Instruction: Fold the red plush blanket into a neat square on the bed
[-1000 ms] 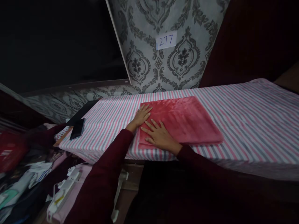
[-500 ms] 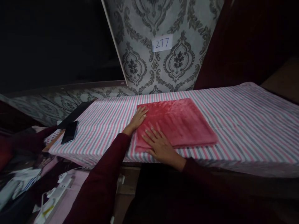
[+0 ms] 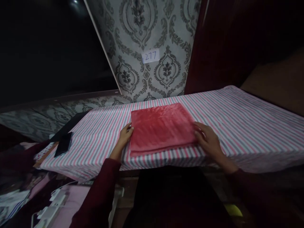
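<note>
A folded red plush cloth point(image 3: 161, 126) lies flat on the striped tablecloth point(image 3: 99, 136), close to the table's front edge. On its left side, my left hand point(image 3: 124, 134) holds the edge between thumb and fingers. The opposite edge is in my right hand point(image 3: 209, 141), whose fingers curl against it and are slightly blurred. Folded layers show along the cloth's front edge. The fingertips of both hands are partly hidden by the cloth.
A phone point(image 3: 63, 144) lies at the table's left end. A large dark screen point(image 3: 54, 47) hangs above. On the patterned wall is a paper marked 277 point(image 3: 151, 56). A white power strip point(image 3: 53, 205) sits low at the left, near heaped clothes point(image 3: 14, 202).
Both hands were spread flat on top of the cloth near its left side. My left hand has moved to the left edge, and my right hand has crossed to the right edge.
</note>
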A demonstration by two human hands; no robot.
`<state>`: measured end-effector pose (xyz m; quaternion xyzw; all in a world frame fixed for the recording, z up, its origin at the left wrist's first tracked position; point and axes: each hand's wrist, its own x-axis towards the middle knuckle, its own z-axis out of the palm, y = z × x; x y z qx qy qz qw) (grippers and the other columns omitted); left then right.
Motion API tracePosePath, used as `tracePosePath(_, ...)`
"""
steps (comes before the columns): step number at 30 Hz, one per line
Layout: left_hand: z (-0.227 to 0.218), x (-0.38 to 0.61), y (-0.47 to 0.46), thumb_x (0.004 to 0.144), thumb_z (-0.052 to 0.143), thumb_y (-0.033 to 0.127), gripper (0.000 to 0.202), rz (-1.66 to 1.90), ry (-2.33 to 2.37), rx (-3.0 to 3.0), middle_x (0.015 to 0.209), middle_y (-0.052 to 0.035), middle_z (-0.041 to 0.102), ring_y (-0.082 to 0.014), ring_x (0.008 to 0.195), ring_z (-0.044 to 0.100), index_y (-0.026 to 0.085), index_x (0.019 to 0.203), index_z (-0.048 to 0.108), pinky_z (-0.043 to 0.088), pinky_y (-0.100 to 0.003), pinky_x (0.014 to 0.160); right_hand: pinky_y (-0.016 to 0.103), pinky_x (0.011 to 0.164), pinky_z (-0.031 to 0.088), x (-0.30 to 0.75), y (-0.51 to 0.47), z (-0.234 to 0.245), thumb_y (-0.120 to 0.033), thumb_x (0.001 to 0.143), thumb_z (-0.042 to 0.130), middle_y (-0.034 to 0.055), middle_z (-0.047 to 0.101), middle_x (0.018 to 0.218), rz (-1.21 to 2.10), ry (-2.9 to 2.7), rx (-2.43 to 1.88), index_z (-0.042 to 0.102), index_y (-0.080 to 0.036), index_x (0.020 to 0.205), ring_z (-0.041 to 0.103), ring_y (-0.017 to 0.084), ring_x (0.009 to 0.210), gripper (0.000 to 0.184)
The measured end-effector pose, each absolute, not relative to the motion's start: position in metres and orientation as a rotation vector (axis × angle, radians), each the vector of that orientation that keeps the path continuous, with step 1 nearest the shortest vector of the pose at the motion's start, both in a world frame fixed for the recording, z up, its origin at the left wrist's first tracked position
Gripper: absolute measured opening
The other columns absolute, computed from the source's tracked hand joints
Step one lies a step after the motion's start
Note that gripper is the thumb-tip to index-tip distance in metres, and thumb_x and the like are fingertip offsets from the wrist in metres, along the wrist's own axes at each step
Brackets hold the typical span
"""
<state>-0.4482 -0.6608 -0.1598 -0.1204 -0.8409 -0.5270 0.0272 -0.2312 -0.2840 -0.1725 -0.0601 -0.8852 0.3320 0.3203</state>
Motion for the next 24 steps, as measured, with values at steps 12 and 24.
tracePosePath(12,-0.152,-0.408,-0.646,0.072,0.092,0.044,0.109,-2.253,-2.464,-0.037,0.123,-0.0123,0.074,-0.032,0.108,0.075,0.028,0.164,0.034,0.064,-0.044,0.091,0.052,0.109,0.05,-0.274,-0.245,-0.192,-0.064,0.081,0.065,0.014,0.07,0.134,1.361,-2.344,-0.492,0.059,-0.022,0.147,0.065,0.036,0.122,0.078)
tracePosePath(24,-0.111,-0.402,-0.648,0.072,0.092,0.029,0.108,-2.36,-2.299,0.02,0.136,-0.0155,0.069,-0.0301,0.109,0.076,0.025,0.163,0.034,0.065,-0.039,0.089,0.04,0.077,0.064,-0.269,-0.266,-0.176,-0.048,0.079,0.071,0.0108,0.07,0.114,1.929,-2.017,-0.427,0.038,-0.021,0.16,0.074,0.027,0.089,0.092)
